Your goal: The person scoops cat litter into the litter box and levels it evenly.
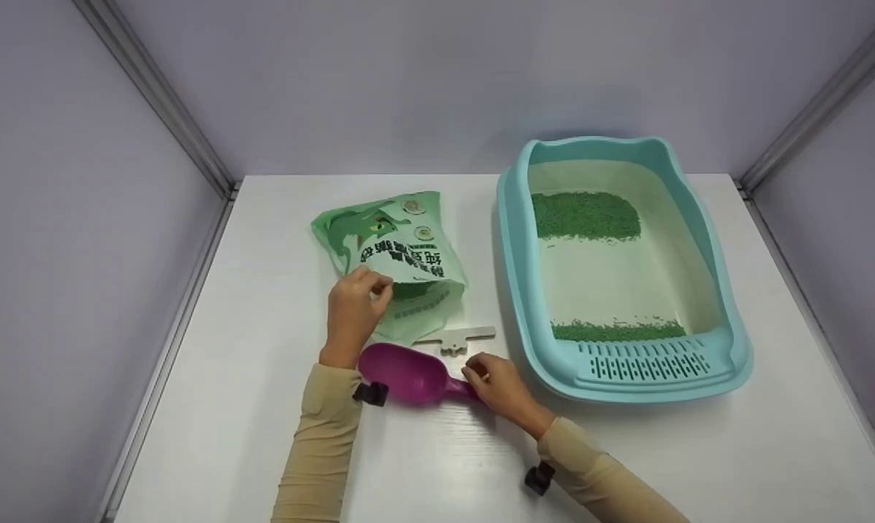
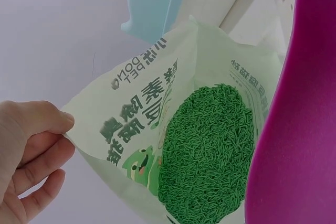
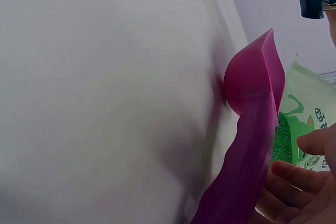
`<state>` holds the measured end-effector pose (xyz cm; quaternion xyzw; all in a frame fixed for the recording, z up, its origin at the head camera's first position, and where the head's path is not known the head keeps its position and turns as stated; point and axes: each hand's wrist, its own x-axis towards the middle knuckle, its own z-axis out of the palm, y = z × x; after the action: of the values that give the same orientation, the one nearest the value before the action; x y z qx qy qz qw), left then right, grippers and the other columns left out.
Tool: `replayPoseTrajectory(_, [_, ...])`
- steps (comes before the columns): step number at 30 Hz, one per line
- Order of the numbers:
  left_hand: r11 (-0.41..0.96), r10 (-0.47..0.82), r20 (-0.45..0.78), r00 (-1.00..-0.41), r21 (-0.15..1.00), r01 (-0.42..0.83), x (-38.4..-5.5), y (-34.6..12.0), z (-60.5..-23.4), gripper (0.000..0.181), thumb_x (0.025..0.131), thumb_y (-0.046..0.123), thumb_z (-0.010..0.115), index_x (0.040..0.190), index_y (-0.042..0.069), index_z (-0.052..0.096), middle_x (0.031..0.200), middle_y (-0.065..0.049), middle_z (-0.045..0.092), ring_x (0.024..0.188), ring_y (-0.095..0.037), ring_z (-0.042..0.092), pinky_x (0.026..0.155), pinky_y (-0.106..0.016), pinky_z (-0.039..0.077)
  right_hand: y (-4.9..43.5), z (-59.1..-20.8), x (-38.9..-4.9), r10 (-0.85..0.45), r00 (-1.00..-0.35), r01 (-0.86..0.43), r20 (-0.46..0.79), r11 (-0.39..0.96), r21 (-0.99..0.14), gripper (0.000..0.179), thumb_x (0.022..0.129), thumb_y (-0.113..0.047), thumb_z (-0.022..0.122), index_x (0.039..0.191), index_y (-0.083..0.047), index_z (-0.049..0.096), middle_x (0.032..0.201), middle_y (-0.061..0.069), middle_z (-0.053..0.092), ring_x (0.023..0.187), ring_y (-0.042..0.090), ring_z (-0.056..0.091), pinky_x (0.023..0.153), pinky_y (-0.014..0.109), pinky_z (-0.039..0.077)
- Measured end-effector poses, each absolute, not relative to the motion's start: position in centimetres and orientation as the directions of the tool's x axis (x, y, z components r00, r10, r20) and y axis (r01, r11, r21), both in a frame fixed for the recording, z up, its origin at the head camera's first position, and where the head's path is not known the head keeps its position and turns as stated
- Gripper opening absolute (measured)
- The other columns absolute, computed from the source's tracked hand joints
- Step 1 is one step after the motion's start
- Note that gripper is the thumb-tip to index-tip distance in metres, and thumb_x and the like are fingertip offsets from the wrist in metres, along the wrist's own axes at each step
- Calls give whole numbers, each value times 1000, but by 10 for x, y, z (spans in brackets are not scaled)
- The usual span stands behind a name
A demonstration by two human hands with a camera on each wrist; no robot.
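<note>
My left hand [image 1: 357,299] pinches the top edge of a green-and-white cat litter bag [image 1: 416,218] between thumb and fingers. In the left wrist view the bag's mouth gapes, showing green litter pellets [image 2: 207,156] inside. A purple scoop [image 1: 405,372] lies in front of the bag, its bowl toward my left forearm and its handle pointing right. My right hand [image 1: 501,385] is at that handle [image 3: 239,161]; in the right wrist view the fingers lie alongside and partly behind it, with thumb and forefinger apart. A pale wide clip [image 1: 456,338] lies between bag and scoop.
A light-blue litter box [image 1: 517,276] stands on the right of the white table [image 1: 212,407], with green pellets [image 1: 586,216] in a patch at its far end and a strip near its slotted front ledge [image 1: 644,367]. Pale walls [image 1: 408,87] enclose the back and sides.
</note>
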<state>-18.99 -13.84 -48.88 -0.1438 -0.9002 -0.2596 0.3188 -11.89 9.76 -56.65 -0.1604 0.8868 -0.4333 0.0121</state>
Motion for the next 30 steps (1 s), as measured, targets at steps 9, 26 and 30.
replayPoseTrajectory(9, [812,86,645,-759,396,429,-190,-138,-490,6,81,1,70,77,5,73,70,-9,63,65,-19,66,60,-31,55,110,-567,-113,-367,-928,-279,56,591,-756,25,89,-15,67,98,8,66,88,18,70,79,28,68,72,32,59])
replayPoseTrajectory(26, [812,81,647,-758,397,427,-189,-138,-489,4,81,2,71,77,4,73,71,-9,63,65,-20,66,60,-32,55,128,-572,-102,-491,-870,-386,37,634,-670,36,75,-15,81,102,4,67,93,14,70,83,20,63,72,28,53])
replayPoseTrajectory(30, [812,81,642,-763,402,424,-189,-138,-490,4,81,1,71,77,4,73,71,-9,63,65,-20,66,60,-33,55,127,-576,-103,-498,-866,-405,49,640,-653,34,73,-9,80,102,4,67,92,13,69,82,20,63,72,29,53])
